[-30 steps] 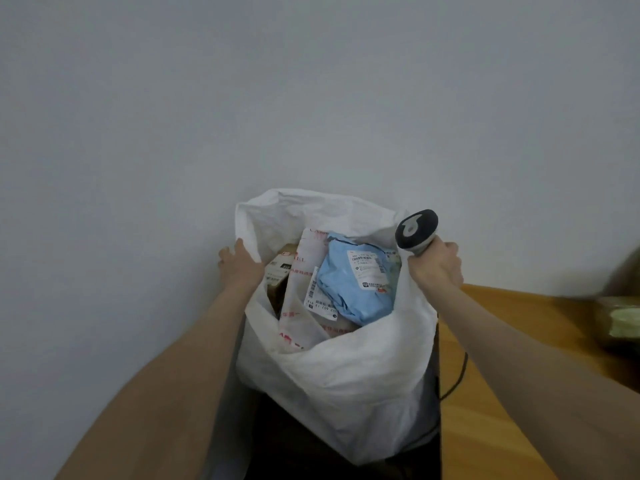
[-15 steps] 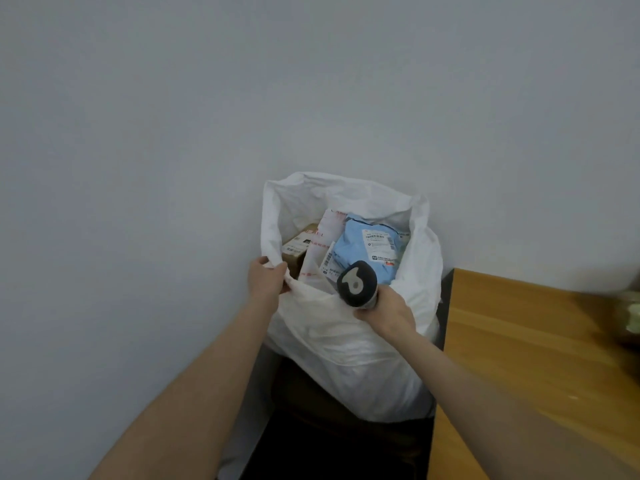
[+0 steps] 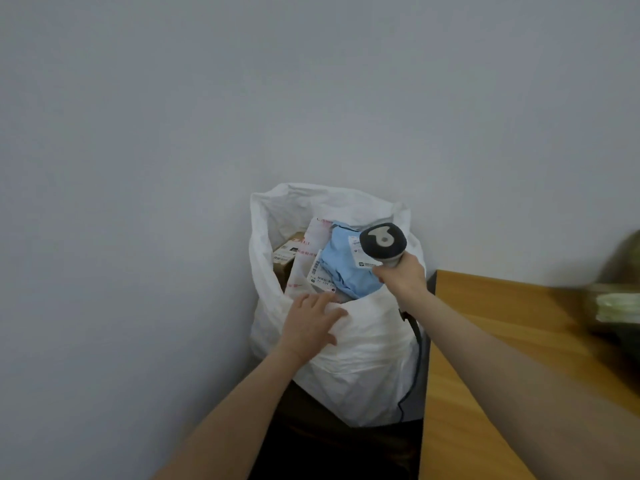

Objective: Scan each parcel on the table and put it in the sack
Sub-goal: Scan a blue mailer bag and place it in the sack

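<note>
A white sack (image 3: pixel 367 358) stands open against the wall, left of the wooden table (image 3: pixel 491 341). Inside it lie a blue parcel (image 3: pixel 341 268), a white parcel with red print (image 3: pixel 313 251) and a brown box (image 3: pixel 285 256). My left hand (image 3: pixel 310 323) rests with spread fingers on the sack's near rim. My right hand (image 3: pixel 401 275) grips the handle of a grey and black scanner (image 3: pixel 382 244) above the sack's right side. The scanner's cable (image 3: pixel 415 362) hangs down beside the sack.
A blurred greenish parcel (image 3: pixel 620 299) lies on the table at the right edge of view. The sack stands on a dark stand (image 3: pixel 332 445) between the grey wall and the table.
My left hand let go of the sack's left rim and now lies flat on its near rim. My right hand lifted the scanner up and to the right.
</note>
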